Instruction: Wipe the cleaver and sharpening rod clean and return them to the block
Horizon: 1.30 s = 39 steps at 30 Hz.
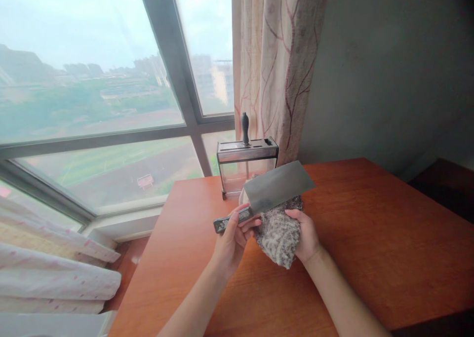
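Observation:
My left hand (233,238) is closed round the dark, patterned handle of a cleaver (279,186). Its broad grey blade points up and to the right, above the table. A fuzzy grey-and-white cloth (279,233) is gripped in my right hand (305,236), bunched just under the blade's lower edge. Whether the cloth presses on the blade's underside I cannot tell. Behind the blade stands a knife block (247,152) with clear sides and a metal-look top. One black-handled tool (245,128) sticks up from its slotted top. Something pale beside the blade's left edge is mostly hidden.
The reddish-brown wooden table (370,258) spreads under both hands. Large windows (92,80) with grey frames are on the left. A patterned curtain (277,56) hangs behind the block, and another curtain (55,273) is at lower left. A grey wall (381,70) rises at right.

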Each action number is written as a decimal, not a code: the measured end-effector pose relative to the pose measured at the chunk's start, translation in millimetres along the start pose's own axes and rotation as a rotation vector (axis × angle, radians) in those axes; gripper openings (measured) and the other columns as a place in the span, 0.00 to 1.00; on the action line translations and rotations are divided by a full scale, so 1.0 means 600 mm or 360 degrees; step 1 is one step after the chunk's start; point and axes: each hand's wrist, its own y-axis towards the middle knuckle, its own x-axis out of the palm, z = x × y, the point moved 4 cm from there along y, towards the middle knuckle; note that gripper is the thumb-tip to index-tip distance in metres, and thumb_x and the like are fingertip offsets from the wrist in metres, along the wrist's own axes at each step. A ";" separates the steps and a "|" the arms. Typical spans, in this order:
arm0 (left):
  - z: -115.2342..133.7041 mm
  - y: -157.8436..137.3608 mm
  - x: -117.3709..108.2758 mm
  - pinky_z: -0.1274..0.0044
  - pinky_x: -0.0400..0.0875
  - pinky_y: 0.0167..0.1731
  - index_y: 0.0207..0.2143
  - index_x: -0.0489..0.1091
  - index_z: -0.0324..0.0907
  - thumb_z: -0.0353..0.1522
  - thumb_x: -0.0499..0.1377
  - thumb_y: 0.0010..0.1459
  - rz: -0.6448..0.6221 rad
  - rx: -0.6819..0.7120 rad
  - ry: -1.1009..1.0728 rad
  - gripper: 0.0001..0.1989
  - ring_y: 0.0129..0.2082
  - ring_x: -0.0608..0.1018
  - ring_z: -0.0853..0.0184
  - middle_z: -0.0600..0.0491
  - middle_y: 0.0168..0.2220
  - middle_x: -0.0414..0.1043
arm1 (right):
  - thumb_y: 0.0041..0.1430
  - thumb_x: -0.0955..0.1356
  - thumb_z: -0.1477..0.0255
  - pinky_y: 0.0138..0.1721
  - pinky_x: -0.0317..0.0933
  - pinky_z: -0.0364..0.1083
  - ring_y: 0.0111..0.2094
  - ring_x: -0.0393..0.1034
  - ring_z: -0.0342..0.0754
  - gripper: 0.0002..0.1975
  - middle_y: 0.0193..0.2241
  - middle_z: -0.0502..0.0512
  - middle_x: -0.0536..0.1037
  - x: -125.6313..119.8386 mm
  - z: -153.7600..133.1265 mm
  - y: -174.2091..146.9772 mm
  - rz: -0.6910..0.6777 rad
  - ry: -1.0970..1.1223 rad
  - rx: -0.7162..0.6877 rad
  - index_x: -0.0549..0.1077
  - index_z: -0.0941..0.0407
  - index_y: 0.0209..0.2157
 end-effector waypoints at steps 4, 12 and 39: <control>0.006 0.001 -0.002 0.78 0.69 0.34 0.49 0.70 0.44 0.41 0.60 0.56 -0.0012 0.0029 -0.0031 0.19 0.36 0.79 0.65 0.48 0.40 0.78 | 0.51 0.66 0.66 0.47 0.67 0.58 0.43 0.75 0.60 0.14 0.34 0.58 0.82 -0.010 -0.005 0.007 0.0133 0.0067 -0.0072 0.77 0.58 0.37; 0.021 0.000 -0.004 0.79 0.69 0.33 0.48 0.70 0.44 0.41 0.60 0.56 0.0013 0.0074 -0.0065 0.18 0.37 0.79 0.66 0.47 0.40 0.78 | 0.56 0.66 0.65 0.50 0.66 0.57 0.49 0.72 0.56 0.15 0.44 0.54 0.80 -0.018 -0.024 0.009 0.0241 0.0165 -0.0327 0.74 0.54 0.44; 0.015 0.002 -0.007 0.76 0.67 0.32 0.47 0.72 0.41 0.39 0.59 0.58 -0.0183 0.0156 0.0204 0.17 0.34 0.78 0.64 0.45 0.38 0.77 | 0.39 0.76 0.73 0.50 0.64 0.55 0.43 0.73 0.53 0.20 0.36 0.48 0.81 -0.006 -0.014 -0.003 -0.0058 0.0007 -0.0567 0.75 0.49 0.38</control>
